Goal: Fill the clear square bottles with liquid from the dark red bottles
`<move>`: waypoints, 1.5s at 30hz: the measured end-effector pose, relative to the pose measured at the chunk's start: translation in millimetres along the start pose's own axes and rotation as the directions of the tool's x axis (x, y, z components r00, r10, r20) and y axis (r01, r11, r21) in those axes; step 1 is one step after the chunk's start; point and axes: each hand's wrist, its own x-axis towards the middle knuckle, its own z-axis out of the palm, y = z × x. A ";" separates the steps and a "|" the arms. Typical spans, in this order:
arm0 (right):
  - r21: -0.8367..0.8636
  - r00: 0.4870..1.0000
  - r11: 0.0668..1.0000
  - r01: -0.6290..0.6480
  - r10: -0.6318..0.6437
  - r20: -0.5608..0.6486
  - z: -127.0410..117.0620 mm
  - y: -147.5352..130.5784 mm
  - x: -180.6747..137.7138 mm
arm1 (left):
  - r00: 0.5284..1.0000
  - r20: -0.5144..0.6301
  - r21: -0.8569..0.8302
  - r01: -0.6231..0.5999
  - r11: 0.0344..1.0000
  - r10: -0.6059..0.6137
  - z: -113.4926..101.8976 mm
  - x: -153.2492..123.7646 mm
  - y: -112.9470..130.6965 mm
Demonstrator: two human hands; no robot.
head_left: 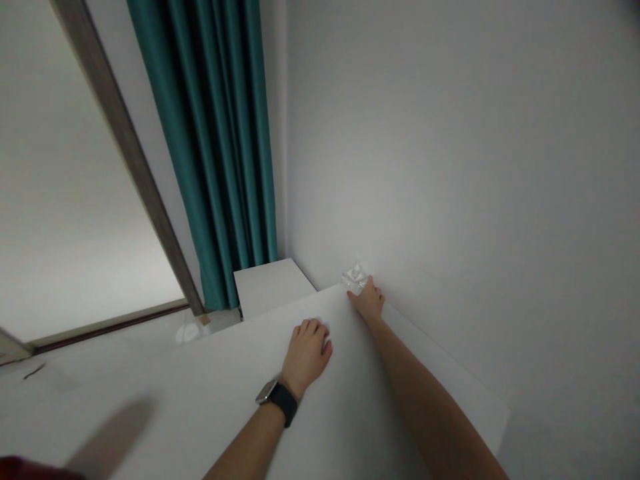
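Observation:
My left hand [307,353], with a dark-banded watch [277,399] on its wrist, rests palm down on a broad white board-like surface [240,387]. Its fingers are bent a little and the thumb stands apart; what lies under the palm is hidden. Farther off, at the far corner by the wall, my right hand [367,304] has its thumb and fingers around the near side of a crumpled piece of clear plastic [355,275]. The plastic sits against the wall at the surface's far edge.
A smaller white box-like piece [273,285] stands beyond the far edge, in front of a teal curtain [220,153]. A pale wall [450,167] borders the right side. At left is a framed panel [85,200]; clear plastic [190,330] lies on the floor below it.

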 end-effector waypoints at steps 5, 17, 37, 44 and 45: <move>0.061 1.000 0.998 -0.002 0.003 -0.022 -1.7 1.8 -3.7 | 1.000 0.004 0.001 0.006 1.000 -0.006 -3.0 -1.1 1.4; 0.361 0.987 0.921 0.145 -0.111 -0.114 -29.0 25.9 -76.9 | 1.000 -0.009 -0.008 -0.009 1.000 0.009 -6.7 -7.2 3.6; 0.762 0.888 0.562 0.322 -0.458 -0.038 -67.1 -54.3 -188.2 | 0.972 -0.184 -0.020 0.145 0.989 -0.146 -93.1 -55.4 -21.7; 0.850 0.836 0.441 0.288 -0.548 0.001 -56.8 -125.5 -227.8 | 0.949 -0.287 0.116 0.169 0.979 -0.129 -186.5 -115.6 -44.6; 0.859 0.828 0.428 0.280 -0.561 0.009 -55.6 -133.3 -235.6 | 0.947 -0.294 0.133 0.171 0.976 -0.125 -200.1 -128.1 -45.8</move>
